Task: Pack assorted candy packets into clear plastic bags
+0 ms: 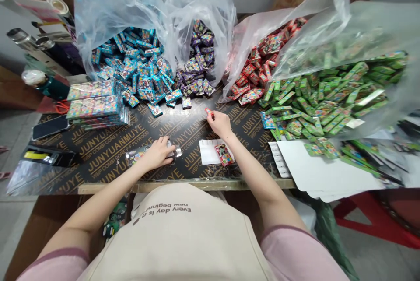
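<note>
A clear sleeve point(173, 153) is being pressed against the plywood tabletop point(108, 149) by the left hand point(157, 153). The fingers are being laid over it, but whether the thumb is being tucked beneath cannot be told. To its right, a small red packet point(209, 112) is being pinched between the thumb and fingertips of the right hand point(220, 124), just in front of the red heap point(259, 71). The pinch is probably best being made at the packet's end, lightly, so that the wrapper is not being creased, while the sleeve is being steadied flat. Between the two wrists, a white card point(207, 152) bearing another red packet point(224, 154) is lying near the table's front edge, where it is at risk of being brushed by the right forearm.

At far left, a phone point(49, 128) and a stack of filled packs point(95, 105) are being stored. Blue packets point(134, 66) and purple packets point(197, 62) are being spilled from open bags at the back. At right, green packets point(328, 93) are being scattered over white sheets point(315, 167), crowding that side.
</note>
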The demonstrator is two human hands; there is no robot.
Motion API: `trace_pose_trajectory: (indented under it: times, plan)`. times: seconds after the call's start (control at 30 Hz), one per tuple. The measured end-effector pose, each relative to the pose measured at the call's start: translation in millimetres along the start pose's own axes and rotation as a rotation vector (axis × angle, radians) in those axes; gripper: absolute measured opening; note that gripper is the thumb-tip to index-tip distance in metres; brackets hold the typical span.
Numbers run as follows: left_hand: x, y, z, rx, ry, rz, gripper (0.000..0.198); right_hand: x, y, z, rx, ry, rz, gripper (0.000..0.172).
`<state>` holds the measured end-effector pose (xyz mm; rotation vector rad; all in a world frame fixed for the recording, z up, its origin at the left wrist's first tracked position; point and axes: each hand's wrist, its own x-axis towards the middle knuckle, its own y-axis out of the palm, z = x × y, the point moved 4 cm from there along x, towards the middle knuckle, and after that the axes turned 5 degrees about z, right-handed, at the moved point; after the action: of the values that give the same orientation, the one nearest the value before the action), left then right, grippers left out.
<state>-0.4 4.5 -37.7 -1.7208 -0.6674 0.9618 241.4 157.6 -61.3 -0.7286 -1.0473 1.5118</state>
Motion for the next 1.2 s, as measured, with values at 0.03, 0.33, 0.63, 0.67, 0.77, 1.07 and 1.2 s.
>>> trace_pose_trajectory:
  times: [0.03, 0.33, 0.63, 0.67, 0.77, 1.07, 1.2]
  plan:
    - [0, -1.1, 0, 0.000, -0.003, -0.005, 0.041, 0, 6, 10, 0.072, 0.024, 0.031, 0.037]
    - [-6, -0.1, 8, -0.064, -0.034, -0.053, 0.054, -3, 36, 36, 0.270, -0.056, 0.224, 0.047]
    - [-10, 7.5, 25, -0.141, -0.237, -0.084, 0.099, -36, 32, 59, -0.085, -0.449, 0.368, 0.084]
    - [-11, 7.5, 26, -0.141, -0.250, -0.087, 0.099, -36, 31, 61, -0.115, -0.415, 0.350, 0.087]
    - [-15, 8.7, 30, -0.140, -0.270, -0.105, 0.101, -35, 24, 66, -0.165, -0.371, 0.316, 0.102]
    - [-25, 20.9, 39, -0.166, -0.354, -0.128, 0.098, -48, 33, 78, -0.040, -0.422, 0.456, 0.093]
    - [-27, 20.4, 42, -0.206, -0.369, -0.144, 0.088, -48, 33, 74, 0.037, -0.486, 0.406, 0.107]
